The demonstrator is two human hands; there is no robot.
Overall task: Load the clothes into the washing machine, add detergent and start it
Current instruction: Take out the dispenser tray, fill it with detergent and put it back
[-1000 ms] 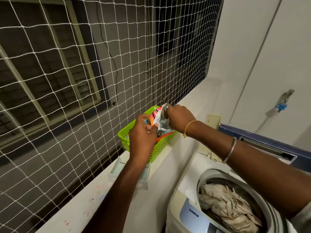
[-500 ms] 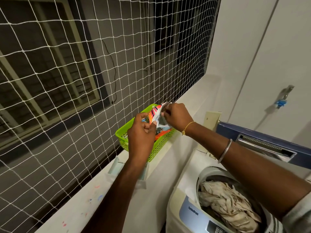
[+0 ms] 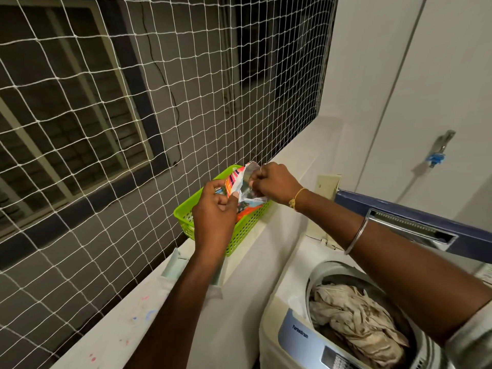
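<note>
A colourful detergent packet [image 3: 241,185] is held above a green plastic basket [image 3: 247,225] on the white ledge. My left hand [image 3: 215,217] grips the packet's left side. On its top right edge, my right hand [image 3: 274,183] pinches the opening, which is spread apart between the two hands. At the lower right stands the top-loading washing machine [image 3: 290,331] with its lid [image 3: 415,222] raised. Beige crumpled clothes [image 3: 351,318] fill its drum.
A white rope net [image 3: 133,129] covers the opening behind the white ledge [image 3: 127,323]. A small pale tray [image 3: 173,265] sits on the ledge near the basket. A wall tap with a blue fitting [image 3: 436,153] is at the right.
Both hands have stayed at the basket with the packet. The packet's top has been pulled wider open between them, and the view has shifted slightly.
</note>
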